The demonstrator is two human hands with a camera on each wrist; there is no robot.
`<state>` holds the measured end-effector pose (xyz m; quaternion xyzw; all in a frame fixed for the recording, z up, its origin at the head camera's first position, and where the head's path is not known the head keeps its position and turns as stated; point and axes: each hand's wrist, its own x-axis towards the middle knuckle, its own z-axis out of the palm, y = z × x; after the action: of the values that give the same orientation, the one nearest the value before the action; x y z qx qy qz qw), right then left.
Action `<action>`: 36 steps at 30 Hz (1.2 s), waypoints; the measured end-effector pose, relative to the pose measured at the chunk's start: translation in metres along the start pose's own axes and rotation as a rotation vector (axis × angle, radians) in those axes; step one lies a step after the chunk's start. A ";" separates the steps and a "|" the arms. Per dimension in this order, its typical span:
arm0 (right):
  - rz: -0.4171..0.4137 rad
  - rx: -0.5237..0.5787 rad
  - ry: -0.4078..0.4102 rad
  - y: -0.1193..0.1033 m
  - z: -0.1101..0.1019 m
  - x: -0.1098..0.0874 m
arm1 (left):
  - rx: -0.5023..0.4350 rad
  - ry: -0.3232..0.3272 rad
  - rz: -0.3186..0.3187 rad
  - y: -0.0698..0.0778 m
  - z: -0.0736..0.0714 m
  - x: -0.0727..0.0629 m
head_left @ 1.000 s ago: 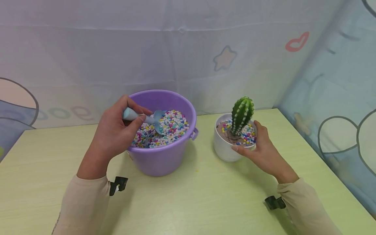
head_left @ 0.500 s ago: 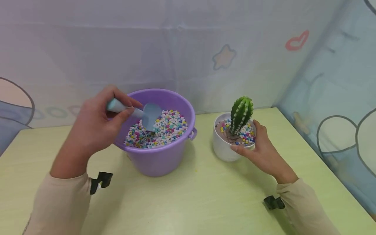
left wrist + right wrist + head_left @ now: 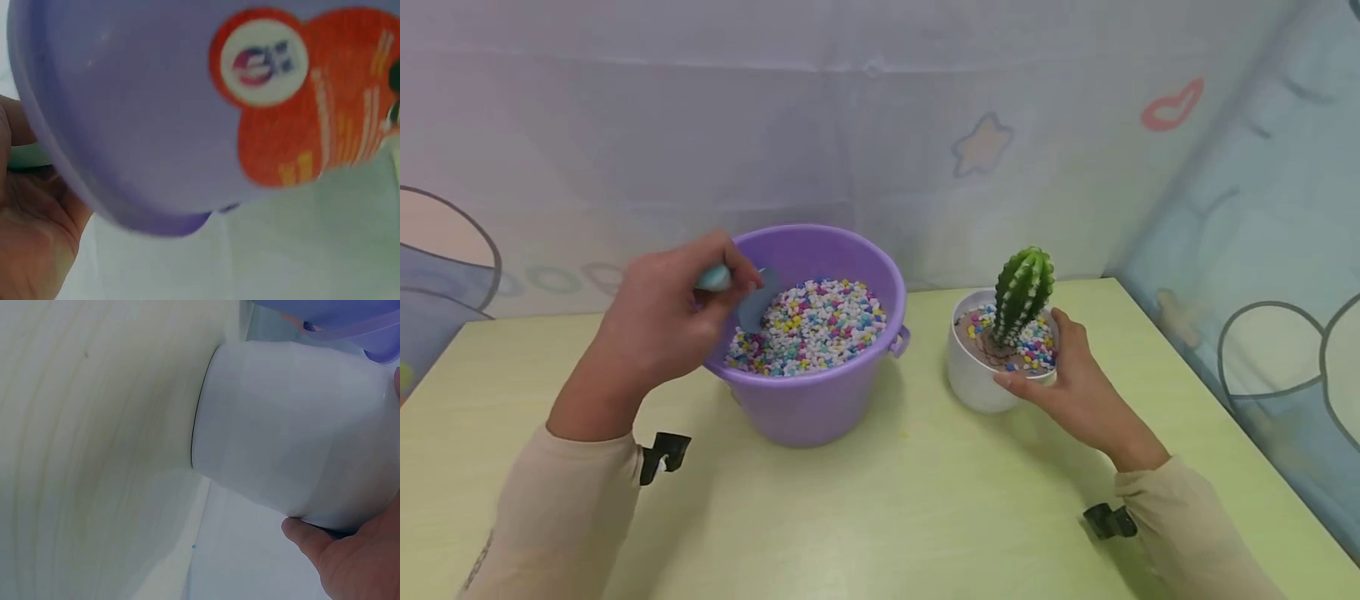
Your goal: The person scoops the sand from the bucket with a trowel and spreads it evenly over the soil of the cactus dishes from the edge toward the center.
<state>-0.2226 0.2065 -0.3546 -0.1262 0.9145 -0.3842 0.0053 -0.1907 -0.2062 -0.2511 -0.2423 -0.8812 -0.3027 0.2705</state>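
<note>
My left hand point(image 3: 658, 325) pinches the handle of a light blue scoop point(image 3: 756, 307) over the left rim of a purple bucket point(image 3: 808, 408). Small multicoloured pebbles point(image 3: 823, 325) fill part of the bucket, and the scoop's blade dips toward them at the left side. A white flower pot point(image 3: 979, 385) stands to the right, gripped at its right rim by my right hand point(image 3: 1090, 400), thumb in front. In it a green cactus point(image 3: 1025, 287) rises from brown soil, with pebbles on part of the surface. In the left wrist view the bucket's wall point(image 3: 144, 125) hides most of the scoop.
Both containers stand on a pale yellow-green table point(image 3: 865, 517). A printed cloth point(image 3: 662, 125) hangs close behind them, and another blue one point(image 3: 1262, 250) runs along the right edge. The bucket's small handle lug point(image 3: 900, 341) sticks out toward the pot.
My left hand has drawn the scoop from the middle of the pebbles to the bucket's left side, and its blade has turned. My right hand stays on the flower pot.
</note>
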 end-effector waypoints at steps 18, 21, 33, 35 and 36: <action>-0.010 -0.024 0.013 0.006 -0.002 0.000 | -0.285 0.214 -0.284 0.006 0.034 -0.002; -0.010 -0.019 0.012 0.007 -0.002 0.001 | -0.115 0.183 -0.246 0.018 0.041 0.004; -0.010 -0.025 0.012 0.012 0.001 0.006 | -0.239 -0.031 -0.009 0.019 0.057 0.012; -0.007 -0.027 0.015 0.013 0.001 0.006 | -0.378 0.004 -0.056 0.016 0.056 0.013; -0.006 -0.027 0.014 0.013 0.001 0.006 | -0.442 0.027 -0.082 0.014 0.056 0.013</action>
<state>-0.2308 0.2129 -0.3636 -0.1262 0.9192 -0.3730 -0.0040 -0.2108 -0.1559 -0.2744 -0.2557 -0.7988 -0.5023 0.2103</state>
